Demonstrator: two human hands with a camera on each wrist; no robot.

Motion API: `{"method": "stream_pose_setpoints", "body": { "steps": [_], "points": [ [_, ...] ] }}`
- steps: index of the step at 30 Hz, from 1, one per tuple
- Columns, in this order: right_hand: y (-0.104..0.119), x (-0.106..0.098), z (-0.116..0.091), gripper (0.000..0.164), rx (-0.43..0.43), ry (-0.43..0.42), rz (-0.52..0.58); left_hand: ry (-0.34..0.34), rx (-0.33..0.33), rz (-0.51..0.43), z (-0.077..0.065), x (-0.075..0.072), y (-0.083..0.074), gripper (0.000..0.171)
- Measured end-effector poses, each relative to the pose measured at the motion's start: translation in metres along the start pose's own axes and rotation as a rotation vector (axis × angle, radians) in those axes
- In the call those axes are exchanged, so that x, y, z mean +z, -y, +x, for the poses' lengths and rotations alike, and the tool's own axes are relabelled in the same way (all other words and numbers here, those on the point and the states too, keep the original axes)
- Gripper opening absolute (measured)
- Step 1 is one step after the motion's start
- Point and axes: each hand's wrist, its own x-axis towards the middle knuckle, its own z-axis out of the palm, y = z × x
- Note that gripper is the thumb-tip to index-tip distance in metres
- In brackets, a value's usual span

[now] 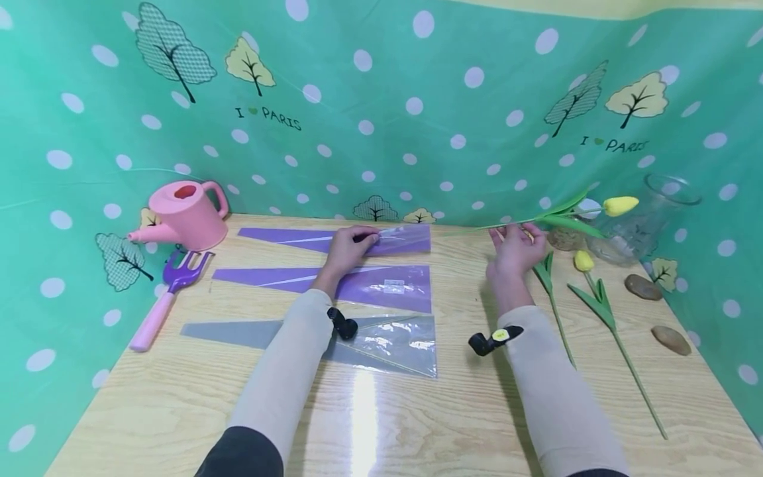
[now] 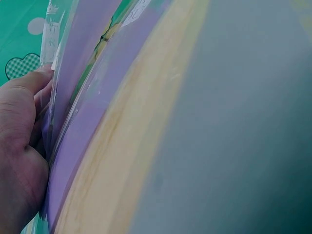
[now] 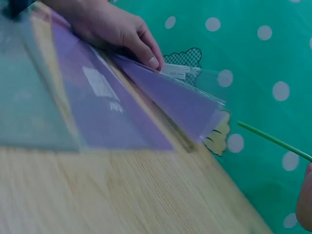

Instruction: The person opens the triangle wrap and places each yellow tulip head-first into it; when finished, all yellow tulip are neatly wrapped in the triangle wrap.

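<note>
My left hand (image 1: pixel 350 250) grips the open end of the farthest purple flower sleeve (image 1: pixel 411 240), thumb on top. In the right wrist view this sleeve (image 3: pixel 170 97) is tilted up, its clear film lifted. My right hand (image 1: pixel 517 250) pinches a yellow artificial tulip (image 1: pixel 620 206) by its green stem, the bloom pointing right. The stem's cut end (image 3: pixel 243 125) points toward the sleeve mouth, apart from it. A second purple sleeve (image 1: pixel 381 291) and a grey sleeve (image 1: pixel 393 344) lie nearer. Two more tulips lie right of my right hand, one with its yellow bloom (image 1: pixel 583 261) showing.
A pink watering can (image 1: pixel 189 215) and a purple garden fork with pink handle (image 1: pixel 169 298) stand and lie at left. At back right is a glass vase (image 1: pixel 644 218). Two brown stones (image 1: pixel 642 287) lie along the right edge. A green polka-dot cloth (image 1: pixel 417 132) hangs behind.
</note>
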Motion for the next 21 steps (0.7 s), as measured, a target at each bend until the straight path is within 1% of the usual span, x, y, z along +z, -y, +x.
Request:
{"method": "stream_pose_setpoints", "body": {
  "steps": [3, 5, 8, 12, 16, 21],
  "points": [
    [-0.014, 0.004, -0.001, 0.027, 0.011, -0.028, -0.014, 0.003, 0.001, -0.003, 0.000, 0.001, 0.000, 0.022],
    [-0.026, 0.006, -0.005, 0.027, 0.018, -0.034, -0.029, 0.002, 0.000, -0.002, 0.000, 0.000, 0.000, 0.022],
    [-0.043, 0.008, -0.015, 0.030, 0.032, -0.039, -0.066, 0.000, -0.001, 0.001, 0.000, 0.000, 0.000, 0.023],
    [-0.063, 0.009, -0.030, 0.030, 0.075, -0.052, -0.098, 0.000, 0.001, 0.006, 0.000, 0.001, 0.000, 0.023],
    [-0.074, 0.012, -0.042, 0.029, 0.109, -0.042, -0.113, 0.003, -0.004, 0.007, -0.001, 0.001, -0.001, 0.023],
    [-0.081, 0.012, -0.051, 0.028, 0.121, -0.033, -0.142, 0.004, -0.016, 0.002, -0.002, 0.000, -0.003, 0.023]
  ]
}}
